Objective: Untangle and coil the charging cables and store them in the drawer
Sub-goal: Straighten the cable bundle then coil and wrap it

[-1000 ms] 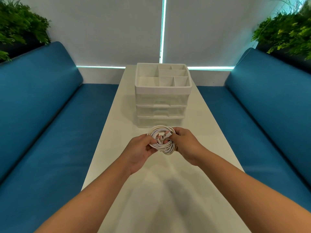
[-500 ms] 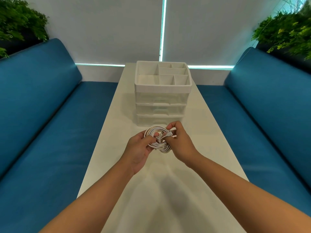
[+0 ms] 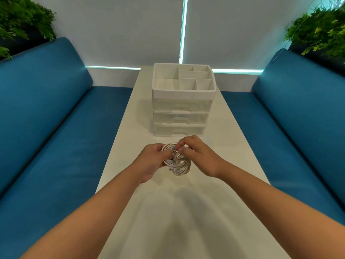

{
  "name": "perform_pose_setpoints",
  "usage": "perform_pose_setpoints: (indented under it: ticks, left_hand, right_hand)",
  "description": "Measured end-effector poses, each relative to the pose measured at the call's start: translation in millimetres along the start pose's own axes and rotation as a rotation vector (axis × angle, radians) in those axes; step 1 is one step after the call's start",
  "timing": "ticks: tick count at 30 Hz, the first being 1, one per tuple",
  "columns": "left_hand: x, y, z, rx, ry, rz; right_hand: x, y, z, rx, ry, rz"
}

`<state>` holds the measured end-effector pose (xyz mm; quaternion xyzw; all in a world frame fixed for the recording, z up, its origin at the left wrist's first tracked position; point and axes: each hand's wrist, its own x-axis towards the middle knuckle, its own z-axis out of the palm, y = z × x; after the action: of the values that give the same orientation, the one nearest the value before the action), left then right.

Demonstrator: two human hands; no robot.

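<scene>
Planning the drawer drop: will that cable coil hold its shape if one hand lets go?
Probably not. The coil is thin, floppy loops, uneven already, and both the left hand and right hand grip it. No tie shows, so it would likely spring loose. It looks light.

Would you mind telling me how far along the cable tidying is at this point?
Done: the white cable is wound into a coil. In hand: the left hand grips the coil's side while the right hand pinches a strand at its middle, apparently tucking the end. Left: all three drawers of the clear drawer unit look closed, so opening one and storing the coil remains.
</scene>
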<state>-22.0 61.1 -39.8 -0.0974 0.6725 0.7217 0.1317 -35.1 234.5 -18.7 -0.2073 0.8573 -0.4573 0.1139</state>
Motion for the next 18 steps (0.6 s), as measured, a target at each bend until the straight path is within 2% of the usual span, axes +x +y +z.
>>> perform_pose_setpoints:
  ticks: [5, 9, 11, 14, 18]
  left_hand:
    - [-3, 5, -2, 0.006, -0.083, 0.012]
    - [-4, 4, -4, -0.114, -0.11, 0.03]
    - [-4, 0, -3, -0.199, -0.121, 0.034]
    - [-2, -7, 1, -0.232, -0.076, 0.037]
    - [0, -14, 7, -0.086, 0.019, 0.059]
  right_hand:
    - [5, 3, 2, 0.01, -0.084, 0.046]
    - [5, 2, 1, 0.332, -0.087, 0.12]
    - [5, 3, 1, 0.4, -0.061, 0.11]
    - [5, 7, 1, 0.431, -0.004, 0.097]
    - [2, 17, 4, 0.451, 0.054, 0.077]
